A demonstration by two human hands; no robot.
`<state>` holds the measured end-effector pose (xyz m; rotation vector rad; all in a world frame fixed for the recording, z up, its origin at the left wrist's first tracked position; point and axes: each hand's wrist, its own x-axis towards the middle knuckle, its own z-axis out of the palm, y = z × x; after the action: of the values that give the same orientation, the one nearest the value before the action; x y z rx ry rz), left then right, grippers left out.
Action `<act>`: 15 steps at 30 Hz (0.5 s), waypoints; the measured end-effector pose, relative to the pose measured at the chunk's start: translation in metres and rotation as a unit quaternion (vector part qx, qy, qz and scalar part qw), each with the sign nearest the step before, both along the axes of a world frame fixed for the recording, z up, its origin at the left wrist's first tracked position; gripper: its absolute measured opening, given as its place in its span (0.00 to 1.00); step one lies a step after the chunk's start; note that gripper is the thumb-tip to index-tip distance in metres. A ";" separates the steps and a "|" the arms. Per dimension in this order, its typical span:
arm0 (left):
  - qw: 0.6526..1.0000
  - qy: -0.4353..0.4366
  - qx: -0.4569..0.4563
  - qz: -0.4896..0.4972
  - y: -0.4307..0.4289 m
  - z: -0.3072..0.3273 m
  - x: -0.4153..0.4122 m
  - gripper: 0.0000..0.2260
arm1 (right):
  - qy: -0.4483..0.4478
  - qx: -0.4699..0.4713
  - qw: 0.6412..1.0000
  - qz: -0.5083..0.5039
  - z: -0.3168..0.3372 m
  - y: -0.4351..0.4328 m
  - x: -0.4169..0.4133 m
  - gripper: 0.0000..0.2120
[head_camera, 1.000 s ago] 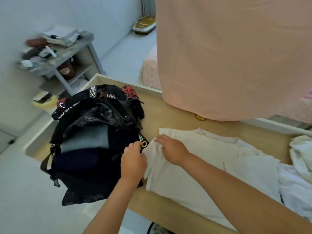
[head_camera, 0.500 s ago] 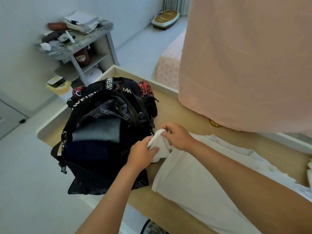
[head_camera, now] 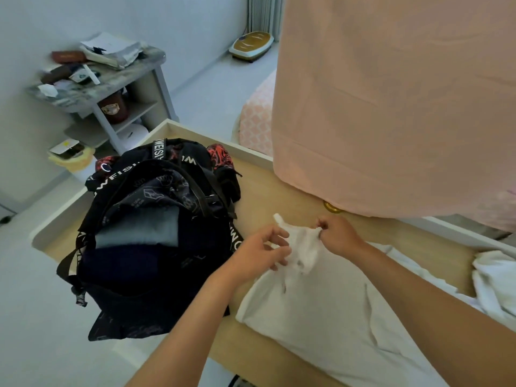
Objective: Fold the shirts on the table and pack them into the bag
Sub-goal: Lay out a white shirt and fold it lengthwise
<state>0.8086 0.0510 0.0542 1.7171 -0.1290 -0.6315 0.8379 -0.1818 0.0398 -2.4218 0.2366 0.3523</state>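
My right hand [head_camera: 339, 236] pinches bunched corner of white shirt [head_camera: 321, 317]. My left hand [head_camera: 261, 251] curls fingers round same bunch. Rest of shirt lies on wooden table [head_camera: 268, 191], just beside open black backpack [head_camera: 156, 247].

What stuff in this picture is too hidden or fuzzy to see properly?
Head view, gold object: mostly under the pink cloth; unidentifiable.
Head view, white shirt: cut off by the bottom edge, partly behind the right arm.
Head view, bag: deeper contents covered by a grey folded garment.
Head view, left hand: motion blur hides whether it grips the shirt.
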 end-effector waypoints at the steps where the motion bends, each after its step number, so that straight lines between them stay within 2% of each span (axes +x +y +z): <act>1: 1.000 -0.005 0.017 0.011 -0.004 -0.012 -0.004 0.09 | 0.020 -0.079 0.997 -0.003 -0.004 -0.019 -0.009 0.13; 3: 0.992 -0.050 0.111 0.042 -0.007 -0.036 -0.008 0.09 | 0.085 -0.192 0.978 0.010 -0.015 -0.046 -0.027 0.17; 5: 0.977 -0.088 0.189 0.037 -0.008 -0.059 -0.013 0.09 | 0.112 -0.176 0.978 0.012 -0.030 -0.053 -0.041 0.21; 7: 0.963 -0.130 0.236 -0.025 -0.012 -0.076 -0.022 0.13 | 0.098 -0.125 0.987 0.037 -0.039 -0.043 -0.052 0.18; 9: 0.933 -0.192 0.287 -0.105 -0.018 -0.087 -0.030 0.17 | 0.094 -0.108 0.987 0.070 -0.046 -0.029 -0.062 0.16; 10: 0.914 -0.218 0.317 -0.130 -0.022 -0.091 -0.032 0.18 | 0.089 -0.121 0.985 0.089 -0.050 -0.023 -0.067 0.19; 12: 0.876 -0.259 0.375 -0.156 -0.026 -0.096 -0.032 0.17 | 0.067 -0.182 0.969 0.152 -0.060 -0.015 -0.077 0.26; 13: 0.857 -0.282 0.400 -0.162 -0.027 -0.098 -0.031 0.16 | 0.052 -0.215 0.958 0.181 -0.066 -0.012 -0.083 0.26; 15: 0.826 -0.320 0.433 -0.167 -0.031 -0.097 -0.027 0.11 | 0.029 -0.249 0.948 0.197 -0.075 -0.012 -0.089 0.18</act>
<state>0.7816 0.0202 -0.0428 2.7958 -0.7207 -0.3325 0.7484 -0.1936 -0.0347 -2.9630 -0.1633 0.6014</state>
